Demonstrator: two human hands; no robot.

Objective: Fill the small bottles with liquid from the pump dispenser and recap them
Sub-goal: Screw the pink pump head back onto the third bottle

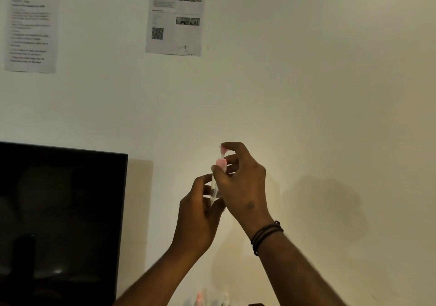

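A: What could go wrong?
B: The bottle (215, 187) is held up before the wall (306, 93). The left hand (197, 213) curls round its base; the right hand (240, 183) pinches the pink top (222, 161), one finger on the nozzle. A skewed twist could slip it, spilling liquid.
A: The room?
B: Dim. Two sheets (175, 15) taped above, a dark monitor (59, 223) left. No table shows.
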